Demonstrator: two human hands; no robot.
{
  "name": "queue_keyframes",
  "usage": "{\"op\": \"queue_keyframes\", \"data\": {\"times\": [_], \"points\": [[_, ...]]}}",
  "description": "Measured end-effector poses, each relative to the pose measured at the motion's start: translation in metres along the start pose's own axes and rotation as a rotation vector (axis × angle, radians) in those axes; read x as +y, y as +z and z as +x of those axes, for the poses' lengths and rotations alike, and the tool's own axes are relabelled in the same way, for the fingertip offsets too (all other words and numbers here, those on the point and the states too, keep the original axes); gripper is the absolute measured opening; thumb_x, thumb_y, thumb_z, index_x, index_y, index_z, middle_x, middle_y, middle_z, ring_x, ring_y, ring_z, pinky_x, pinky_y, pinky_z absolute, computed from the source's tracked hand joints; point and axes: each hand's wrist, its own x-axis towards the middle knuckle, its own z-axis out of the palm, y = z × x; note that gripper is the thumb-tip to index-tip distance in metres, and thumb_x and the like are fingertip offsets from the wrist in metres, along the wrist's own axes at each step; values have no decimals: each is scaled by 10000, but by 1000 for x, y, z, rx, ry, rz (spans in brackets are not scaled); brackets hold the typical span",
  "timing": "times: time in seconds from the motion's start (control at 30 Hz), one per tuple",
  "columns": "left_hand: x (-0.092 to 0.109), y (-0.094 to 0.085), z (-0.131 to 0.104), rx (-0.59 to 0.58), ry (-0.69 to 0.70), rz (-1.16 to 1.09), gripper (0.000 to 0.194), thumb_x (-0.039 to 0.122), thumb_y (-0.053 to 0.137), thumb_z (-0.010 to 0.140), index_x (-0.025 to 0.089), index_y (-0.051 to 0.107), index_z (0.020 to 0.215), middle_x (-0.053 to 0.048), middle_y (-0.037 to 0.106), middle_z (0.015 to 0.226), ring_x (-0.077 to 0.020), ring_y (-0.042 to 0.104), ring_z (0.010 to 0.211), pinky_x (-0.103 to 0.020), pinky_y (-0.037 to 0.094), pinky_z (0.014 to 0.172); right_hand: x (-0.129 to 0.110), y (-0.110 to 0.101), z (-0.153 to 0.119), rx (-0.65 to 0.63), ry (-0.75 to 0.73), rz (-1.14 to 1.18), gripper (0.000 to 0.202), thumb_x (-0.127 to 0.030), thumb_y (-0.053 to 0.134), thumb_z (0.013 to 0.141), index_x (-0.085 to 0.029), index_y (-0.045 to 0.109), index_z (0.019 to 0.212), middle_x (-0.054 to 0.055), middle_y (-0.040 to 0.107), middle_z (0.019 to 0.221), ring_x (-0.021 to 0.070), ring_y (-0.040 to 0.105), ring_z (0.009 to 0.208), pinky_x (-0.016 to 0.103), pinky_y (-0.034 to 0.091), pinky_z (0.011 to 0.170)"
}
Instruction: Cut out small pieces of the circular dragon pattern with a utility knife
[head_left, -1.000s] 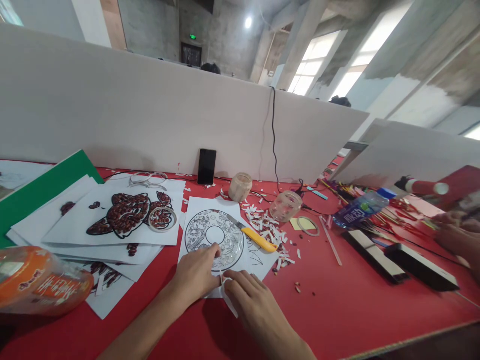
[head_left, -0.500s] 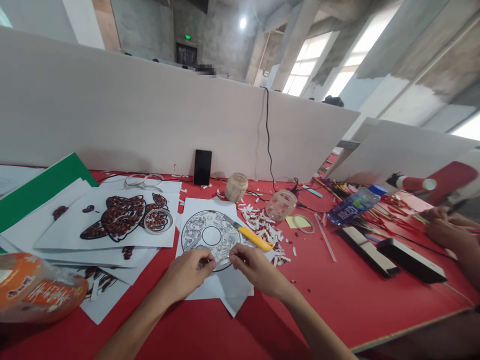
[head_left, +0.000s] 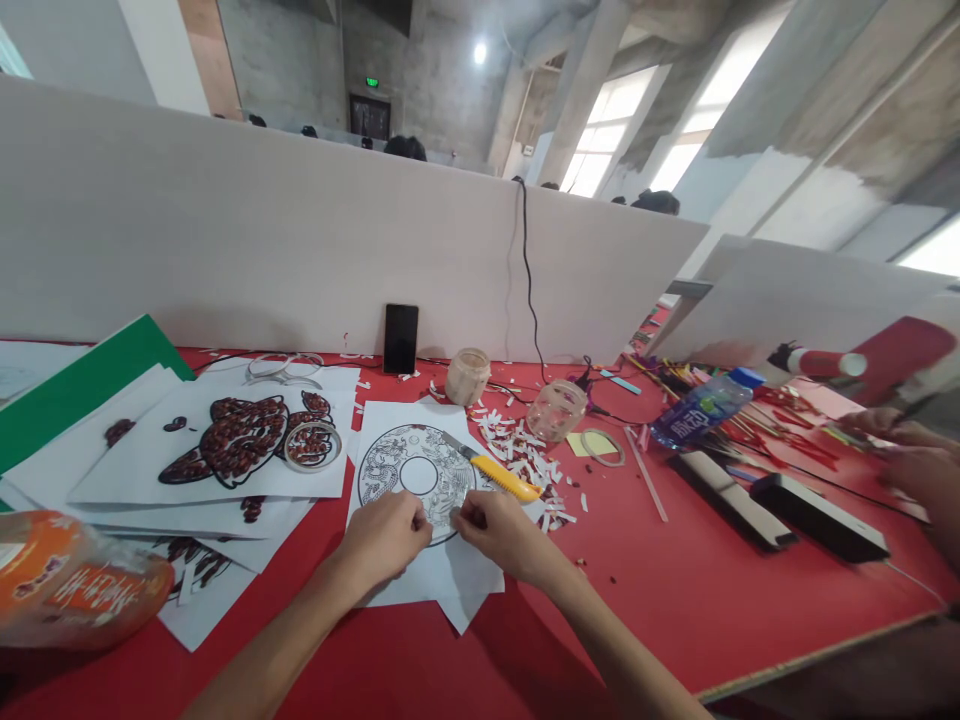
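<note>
A sheet of paper with a round black-and-white dragon drawing [head_left: 418, 476] lies in front of me. Over its lower edge, my left hand [head_left: 391, 535] is closed, thumb against curled fingers. Just to the right, my right hand [head_left: 491, 525] is closed in a similar pinch, knuckles turned inward. A small gap separates the two hands. Whatever they hold, if anything, is too small or hidden to make out. A yellow utility knife [head_left: 504, 477] rests across the drawing's right side, its blade pointing up and left, just beyond my right hand.
Left are papers with a bean-covered picture [head_left: 247, 440], a tape roll [head_left: 313, 446] and an orange-labelled jar [head_left: 82, 580]. Behind stand a phone [head_left: 400, 339] and a paste jar [head_left: 467, 376]. Paper scraps [head_left: 517, 450], a clear jar [head_left: 557, 410] and a bottle [head_left: 705, 408] lie right, near another person's hands [head_left: 900, 450].
Both hands have curled tighter and rolled inward over the drawing, staying close together. The knife and papers keep their places; the view has shifted slightly.
</note>
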Motion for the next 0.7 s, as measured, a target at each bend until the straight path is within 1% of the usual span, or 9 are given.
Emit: {"op": "queue_keyframes", "data": {"times": [0.07,0.17,0.23,0.4,0.47,0.57,0.7], "points": [[0,0,2,-22,0,15,219,301,545,865,228,626,675,17,640,501,-181,656,557,-272,320,552,2,1,0,-5,-1,-21,167,-179,615,813,-188,556,657,-42,536,583,96,438,551,228,290,532],[-1,0,4,-8,-3,52,191,292,564,845,228,627,676,-6,686,577,-211,697,695,-281,322,572,5,3,2,-8,0,-48,168,-150,631,805,-185,559,658,-44,536,589,93,440,559,225,285,539],[0,0,6,-5,-9,71,168,290,577,833,229,629,686,-14,700,606,-225,705,739,-286,329,581,5,3,2,-13,0,-63,172,-135,633,804,-183,561,655,-45,541,589,91,441,557,223,286,544],[-1,3,10,-58,-27,67,160,295,563,839,222,635,717,15,659,527,-187,673,540,-274,375,560,3,5,4,-20,13,-101,165,-119,626,806,-178,581,658,-31,572,595,96,457,561,222,295,555],[0,4,11,-72,-33,62,136,286,565,836,213,643,752,21,652,518,-175,663,496,-265,391,553,2,6,5,-22,22,-115,153,-122,626,809,-176,593,669,-21,589,604,101,466,563,225,295,556],[3,3,14,-95,-45,55,114,264,575,822,202,647,758,22,631,487,-175,669,479,-254,417,552,0,7,5,-28,32,-125,138,-128,628,815,-176,604,687,-12,604,617,105,474,566,228,293,554],[8,-1,19,-154,-63,29,103,226,615,774,195,618,676,14,615,462,-188,696,500,-246,456,558,0,3,5,-39,39,-114,163,-140,640,826,-181,585,678,-13,604,621,107,487,566,229,295,545]]}}
